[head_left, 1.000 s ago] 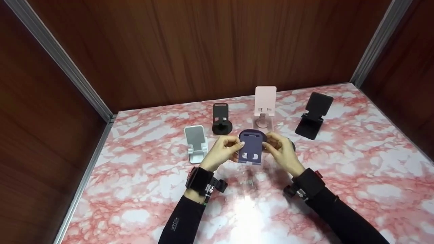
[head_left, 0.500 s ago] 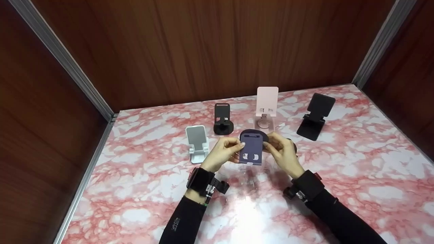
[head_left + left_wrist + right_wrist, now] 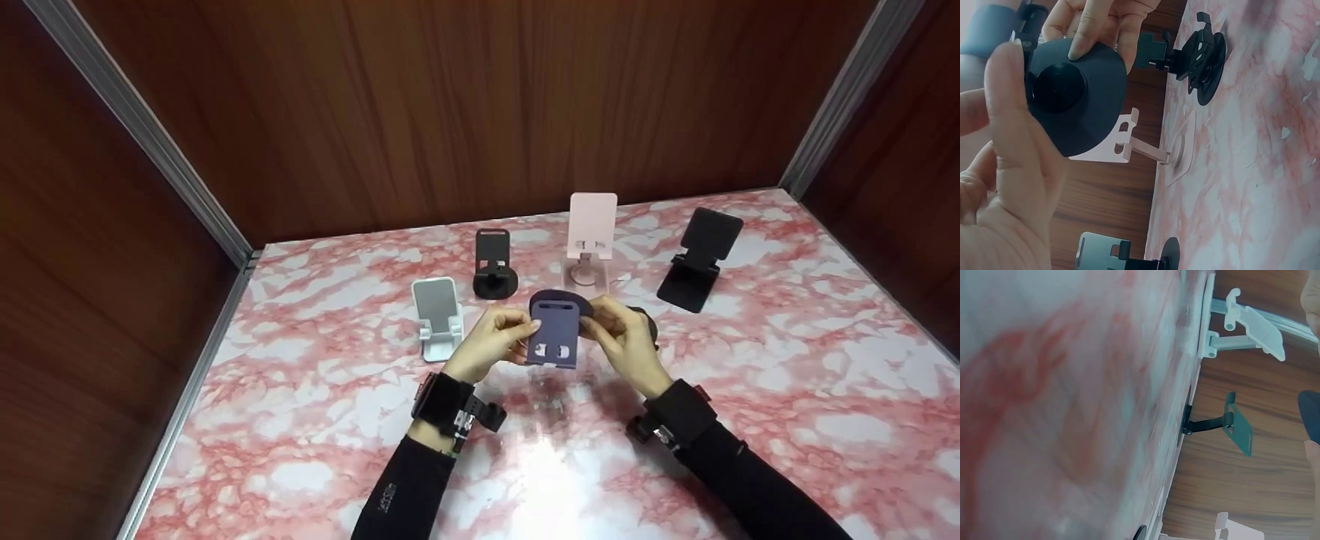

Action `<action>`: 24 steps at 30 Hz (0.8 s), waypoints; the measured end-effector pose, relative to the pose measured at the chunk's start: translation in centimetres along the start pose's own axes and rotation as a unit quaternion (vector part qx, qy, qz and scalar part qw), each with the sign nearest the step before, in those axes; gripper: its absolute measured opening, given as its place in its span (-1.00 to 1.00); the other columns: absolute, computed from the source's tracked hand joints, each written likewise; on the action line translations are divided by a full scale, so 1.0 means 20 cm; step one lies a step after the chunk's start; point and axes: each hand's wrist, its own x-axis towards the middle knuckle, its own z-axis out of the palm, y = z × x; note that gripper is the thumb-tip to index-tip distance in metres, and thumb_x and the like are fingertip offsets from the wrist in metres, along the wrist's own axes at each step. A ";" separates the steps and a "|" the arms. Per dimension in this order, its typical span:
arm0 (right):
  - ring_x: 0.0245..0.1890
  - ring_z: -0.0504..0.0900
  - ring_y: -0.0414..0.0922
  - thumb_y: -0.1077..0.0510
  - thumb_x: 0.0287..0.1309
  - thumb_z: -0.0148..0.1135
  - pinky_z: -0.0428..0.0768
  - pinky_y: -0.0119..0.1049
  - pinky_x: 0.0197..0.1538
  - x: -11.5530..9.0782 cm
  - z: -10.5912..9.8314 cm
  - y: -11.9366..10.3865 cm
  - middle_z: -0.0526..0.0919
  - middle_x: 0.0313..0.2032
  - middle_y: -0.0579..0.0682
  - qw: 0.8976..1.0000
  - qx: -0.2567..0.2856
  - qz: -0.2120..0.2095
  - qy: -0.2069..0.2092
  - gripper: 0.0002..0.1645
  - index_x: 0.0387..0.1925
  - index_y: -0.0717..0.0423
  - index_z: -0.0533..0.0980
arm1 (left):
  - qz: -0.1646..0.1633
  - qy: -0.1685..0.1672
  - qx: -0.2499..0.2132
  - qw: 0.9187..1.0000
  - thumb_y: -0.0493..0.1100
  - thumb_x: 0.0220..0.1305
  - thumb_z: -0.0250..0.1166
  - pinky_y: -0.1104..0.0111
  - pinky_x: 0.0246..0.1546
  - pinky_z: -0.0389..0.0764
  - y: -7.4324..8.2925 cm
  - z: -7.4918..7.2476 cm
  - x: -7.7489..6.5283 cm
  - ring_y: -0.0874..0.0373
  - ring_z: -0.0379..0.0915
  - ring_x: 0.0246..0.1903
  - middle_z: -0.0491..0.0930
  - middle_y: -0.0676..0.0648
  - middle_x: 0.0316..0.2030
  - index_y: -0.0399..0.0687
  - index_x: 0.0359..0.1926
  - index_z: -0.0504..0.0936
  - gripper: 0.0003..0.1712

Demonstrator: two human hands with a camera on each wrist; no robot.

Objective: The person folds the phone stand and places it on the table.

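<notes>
A purple phone stand [image 3: 553, 337] is held up over the table in the head view, its slotted plate towards me and its round base behind. My left hand [image 3: 491, 345] pinches the plate's left edge, thumb in front. From the other side, my right hand [image 3: 626, 341] grips the base's edge. The left wrist view shows the dark round base [image 3: 1103, 95] from beneath, with the left hand [image 3: 1022, 185] along its side and right-hand fingers [image 3: 1088, 34] on its rim. Only a sliver of the base [image 3: 1311, 413] enters the right wrist view.
Around the hands on the marbled table [image 3: 315, 427] stand a white phone stand [image 3: 436, 319], a black one with a round base [image 3: 493, 262], a pink one [image 3: 592, 232] and another black one [image 3: 701, 259]. A dark object [image 3: 646, 326] is mostly hidden behind the right hand. Wooden panels enclose the table.
The purple phone stand's plate has tilted slightly and sits a little lower, with more of its round base showing above. Both hands keep their hold.
</notes>
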 end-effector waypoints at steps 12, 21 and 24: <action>-0.36 0.71 -0.14 0.52 0.21 0.13 0.70 -0.18 -0.23 0.00 -0.01 0.09 0.69 -0.30 0.24 0.992 0.065 0.109 -0.008 -0.79 -0.11 0.55 0.52 | 0.018 0.010 0.033 0.999 -0.30 0.37 0.19 0.48 -0.59 0.58 0.04 0.01 -0.03 0.25 0.42 -0.62 0.51 -0.03 -0.57 -0.33 -0.43 0.54 -0.79; -0.30 0.71 -0.09 0.47 0.25 0.13 0.69 -0.14 -0.17 0.00 -0.02 0.09 0.69 -0.23 0.24 0.983 0.092 0.159 -0.027 -0.75 -0.05 0.55 0.51 | 0.020 0.021 0.005 1.000 -0.32 0.36 0.19 0.49 -0.59 0.58 0.01 0.00 -0.02 0.28 0.40 -0.65 0.51 -0.01 -0.58 -0.27 -0.46 0.57 -0.79; -0.26 0.70 -0.07 0.40 0.32 0.10 0.67 -0.12 -0.11 0.00 -0.02 0.07 0.69 -0.22 0.16 0.969 0.136 0.202 -0.026 -0.75 -0.03 0.45 0.53 | 0.022 0.031 -0.018 0.999 -0.34 0.36 0.19 0.51 -0.59 0.58 0.00 0.00 -0.01 0.28 0.42 -0.64 0.52 -0.02 -0.57 -0.25 -0.45 0.59 -0.80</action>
